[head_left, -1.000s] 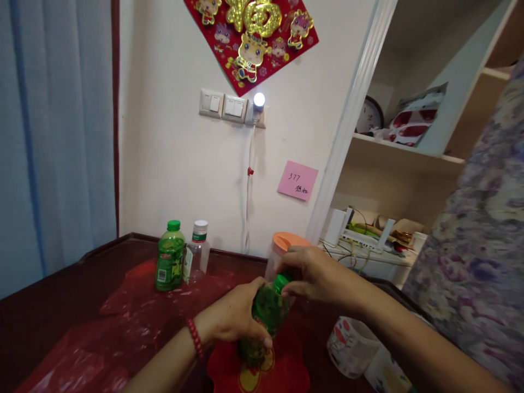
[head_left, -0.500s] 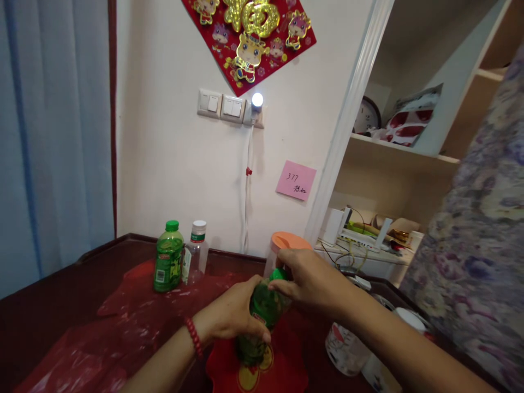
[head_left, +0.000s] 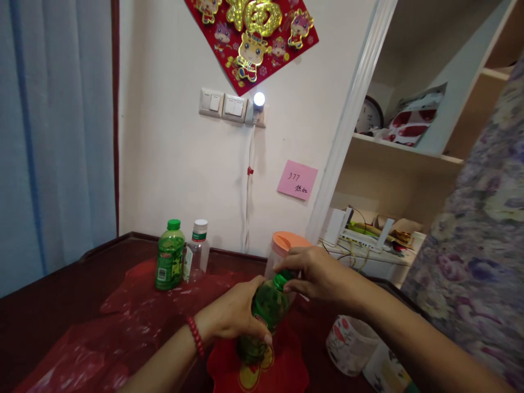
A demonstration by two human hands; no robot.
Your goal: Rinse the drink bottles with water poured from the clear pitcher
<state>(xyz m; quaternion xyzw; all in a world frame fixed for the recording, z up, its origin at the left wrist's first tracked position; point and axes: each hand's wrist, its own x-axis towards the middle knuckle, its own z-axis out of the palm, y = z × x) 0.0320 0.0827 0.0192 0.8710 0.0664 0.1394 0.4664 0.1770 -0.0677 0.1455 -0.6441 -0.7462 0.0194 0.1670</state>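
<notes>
My left hand point(head_left: 235, 311) is wrapped around a green plastic bottle point(head_left: 270, 305), which leans to the right above a red scalloped tray point(head_left: 286, 371) with a gold pattern. At the bottle's top, my right hand point(head_left: 313, 273) pinches the green cap point(head_left: 290, 272) between thumb and fingers. The fingers partly hide the cap; I cannot tell whether it is fully off the neck. Just behind the right hand stands a clear jar with an orange lid point(head_left: 286, 241).
Another green bottle point(head_left: 170, 259) and a clear bottle with a white cap point(head_left: 198, 251) stand at the back left on red plastic film point(head_left: 135, 327). A tissue or tape roll point(head_left: 347, 344) sits at the right. A wall point(head_left: 184, 174) closes off the back.
My right hand has shifted slightly right and away from the bottle's neck, with the cap in its fingers. My left hand still grips the bottle in nearly the same place.
</notes>
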